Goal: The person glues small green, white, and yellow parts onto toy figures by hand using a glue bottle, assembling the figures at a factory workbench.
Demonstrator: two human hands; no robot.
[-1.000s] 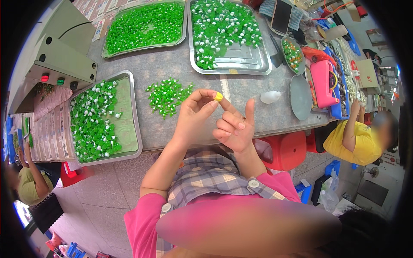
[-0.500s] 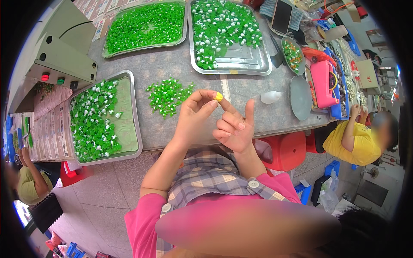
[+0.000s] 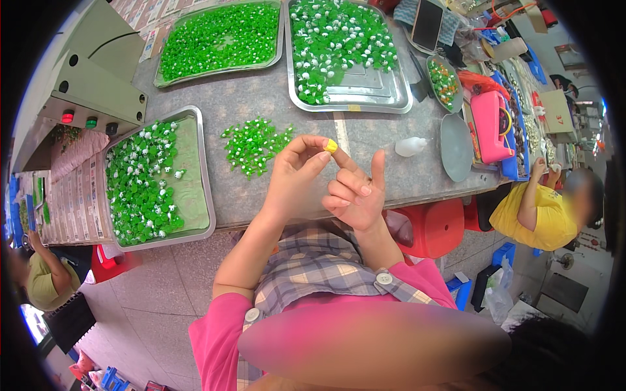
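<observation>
A small yellow cover (image 3: 331,146) sits at the tip of my right index finger. My left hand (image 3: 287,176) pinches it between thumb and index finger. My right hand (image 3: 357,199) is turned palm toward me, its index finger stretched to the left hand and its thumb pointing up. The other right fingers are curled loosely, with nothing visible in them. On the table beyond my left hand lies a loose pile of small green pieces with white bits (image 3: 256,146). A white squeeze bottle (image 3: 410,146) lies to the right of my hands.
Metal trays of green-and-white pieces stand at the left (image 3: 210,218), back left (image 3: 282,45) and back centre (image 3: 404,98). A grey dish (image 3: 456,148), pink container (image 3: 490,127) and phone (image 3: 427,26) are rightward. A grey machine (image 3: 91,85) stands left; co-workers sit at both sides.
My hands hold almost the same pose. The co-worker's hands at the far left have shifted slightly.
</observation>
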